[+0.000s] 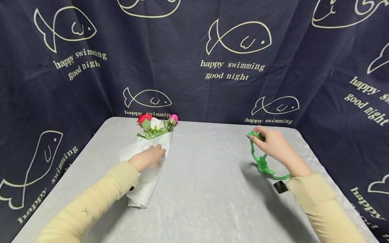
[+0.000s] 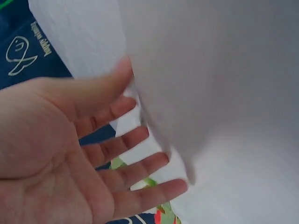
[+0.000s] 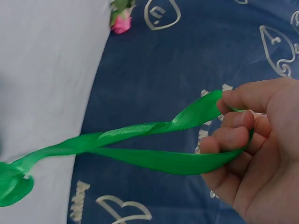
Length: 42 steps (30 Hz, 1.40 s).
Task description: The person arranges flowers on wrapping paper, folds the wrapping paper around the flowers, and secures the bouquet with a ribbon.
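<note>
A bouquet wrapped in white paper (image 1: pixel 146 189) lies on the left of the table, with a red flower (image 1: pixel 145 118), a white flower (image 1: pixel 156 123) and a pink flower (image 1: pixel 173 118) at its far end. My left hand (image 1: pixel 149 158) is over the wrapping; in the left wrist view its fingers (image 2: pixel 140 196) are spread and fairly straight at the paper's edge. Off to the right, my right hand (image 1: pixel 275 145) holds a green ribbon (image 1: pixel 262 165) up between thumb and fingers. The ribbon hangs in a tangled loop, and its strands run past the curled fingers in the right wrist view.
A grey cloth covers the table (image 1: pixel 209 175). Behind it and at both sides hangs a dark blue curtain (image 1: pixel 188 50) printed with fish and lettering. A black piece (image 1: pixel 280 187) sits at the right sleeve's cuff.
</note>
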Motion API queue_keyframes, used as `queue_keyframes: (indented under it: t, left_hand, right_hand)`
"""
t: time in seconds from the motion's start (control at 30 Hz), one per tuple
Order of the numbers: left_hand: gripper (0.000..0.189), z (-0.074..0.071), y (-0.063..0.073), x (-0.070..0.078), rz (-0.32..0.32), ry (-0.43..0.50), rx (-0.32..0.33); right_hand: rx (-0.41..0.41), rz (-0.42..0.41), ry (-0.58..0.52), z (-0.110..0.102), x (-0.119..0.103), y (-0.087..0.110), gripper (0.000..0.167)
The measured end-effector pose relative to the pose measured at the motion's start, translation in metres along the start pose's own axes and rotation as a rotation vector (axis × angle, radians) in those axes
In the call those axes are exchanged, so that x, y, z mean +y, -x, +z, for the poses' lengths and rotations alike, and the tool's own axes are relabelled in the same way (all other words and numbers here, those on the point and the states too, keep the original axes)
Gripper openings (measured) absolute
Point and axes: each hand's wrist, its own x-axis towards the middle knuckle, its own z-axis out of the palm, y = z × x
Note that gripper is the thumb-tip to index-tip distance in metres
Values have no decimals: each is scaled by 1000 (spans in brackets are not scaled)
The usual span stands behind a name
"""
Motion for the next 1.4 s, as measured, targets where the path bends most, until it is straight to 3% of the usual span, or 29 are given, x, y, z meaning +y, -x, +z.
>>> queue_keyframes:
  t: [0.13, 0.27, 0.43, 0.6, 0.73, 0.87, 1.07, 1.3, 1.4]
  left_hand:
    - [32, 3, -3, 5, -1, -92, 59]
    - [22, 6, -6, 10, 53, -138, 103]
    - [17, 6, -10, 17, 115, -61, 74]
    - [23, 4, -17, 22, 105, 2, 55]
    - [28, 3, -26, 23, 72, 92, 99]
    - [38, 4, -34, 21, 73, 203, 210]
    - [47, 0, -41, 25, 209, 417, 368]
    - [57, -7, -46, 40, 371, 649, 375]
    - [60, -7, -48, 46, 446, 693, 365]
  right_hand:
    - [55, -67, -32, -2, -15, -11, 4]
    - [66, -105, -63, -4, -29, -19, 5]
    - [50, -122, -111, -5, -44, -26, 4]
    - [42, -135, -160, -6, -57, -32, 4]
    - [30, -146, -177, -6, -65, -36, 5]
    - [15, -165, -203, -4, -73, -39, 8]
    - [0, -185, -242, -3, -85, -45, 10]
    - [-81, -171, -355, -1, -97, -49, 14]
    - [-140, -171, -407, 4, -103, -51, 17]
